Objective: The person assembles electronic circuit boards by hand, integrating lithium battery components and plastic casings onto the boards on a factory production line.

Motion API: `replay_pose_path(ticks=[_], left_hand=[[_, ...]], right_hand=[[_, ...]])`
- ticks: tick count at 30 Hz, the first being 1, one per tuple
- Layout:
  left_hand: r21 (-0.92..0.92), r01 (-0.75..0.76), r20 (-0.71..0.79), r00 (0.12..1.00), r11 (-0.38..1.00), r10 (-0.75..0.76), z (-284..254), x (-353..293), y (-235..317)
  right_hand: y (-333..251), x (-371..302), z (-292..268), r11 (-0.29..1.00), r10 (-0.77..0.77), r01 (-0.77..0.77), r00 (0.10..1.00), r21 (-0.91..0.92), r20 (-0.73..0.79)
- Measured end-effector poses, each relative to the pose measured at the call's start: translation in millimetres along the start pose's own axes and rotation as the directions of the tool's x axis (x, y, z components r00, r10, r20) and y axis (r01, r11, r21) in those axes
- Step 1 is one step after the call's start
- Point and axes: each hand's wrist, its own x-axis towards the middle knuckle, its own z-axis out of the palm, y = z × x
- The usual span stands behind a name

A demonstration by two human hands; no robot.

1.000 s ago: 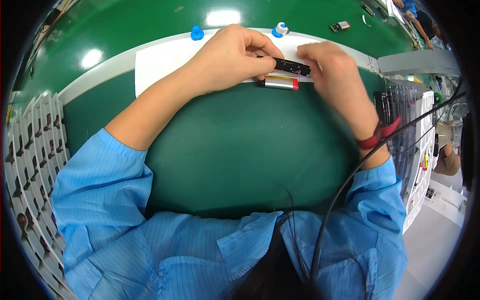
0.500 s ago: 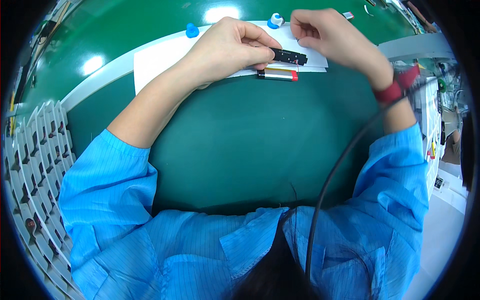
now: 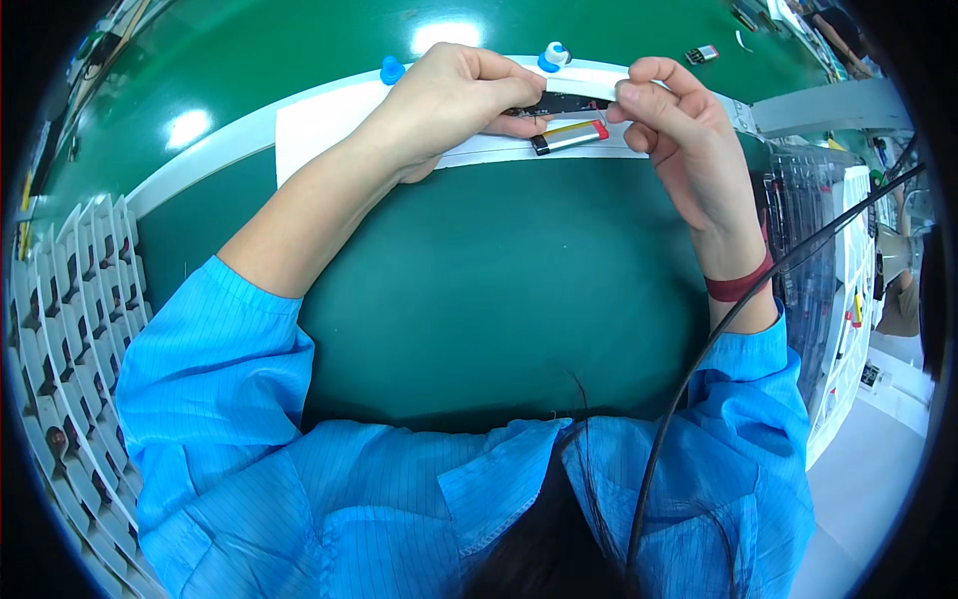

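Note:
My left hand (image 3: 454, 100) is closed on a black circuit board (image 3: 573, 104), a narrow strip whose left end is hidden by my fingers. My right hand (image 3: 689, 140) pinches the right end of a thin white strip (image 3: 584, 88), which stretches along the board's far edge toward my left fingertips. Just below the board is a flat silver battery (image 3: 571, 138) with a black end and a red end. A thin red wire shows between board and battery. White paper (image 3: 324, 135) lies beneath them on the green mat.
Beyond the paper stand a small white bottle with a blue base (image 3: 554, 57) and a blue cap-like piece (image 3: 391, 70). Another battery (image 3: 702, 54) lies farther right. A white slotted rack (image 3: 80, 290) is at left, clear trays (image 3: 803, 230) at right. A black cable (image 3: 689, 384) crosses my right forearm.
My right hand has turned and come nearer, now with the white strip between its fingertips. The battery has tilted, its red end farther away. My left hand keeps the board.

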Motion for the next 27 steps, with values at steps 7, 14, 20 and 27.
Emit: replay_pose_path(ticks=[7, 14, 20, 27], left_hand=[[-0.025, -0.031, 0.028, 0.999, 0.999, 0.032, -4, -1, 0], [-0.050, -0.016, 0.097, 0.995, 0.999, 0.021, -7, 1, -2], [-0.019, -0.038, 0.093, 0.995, 0.999, 0.039, -7, 1, -2], [-0.036, -0.028, 0.092, 0.995, 0.999, 0.031, -7, 3, -3]], right_hand=[[16, 8, -3, 0.991, -0.050, 0.049, 0.999, -0.121, -0.008], [14, 8, -9, 0.991, -0.012, 0.017, 0.999, -0.133, 0.039], [16, 6, -9, 0.995, 0.003, 0.001, 0.999, -0.102, 0.035], [17, 9, -10, 0.994, -0.006, 0.010, 0.999, -0.107, 0.042]])
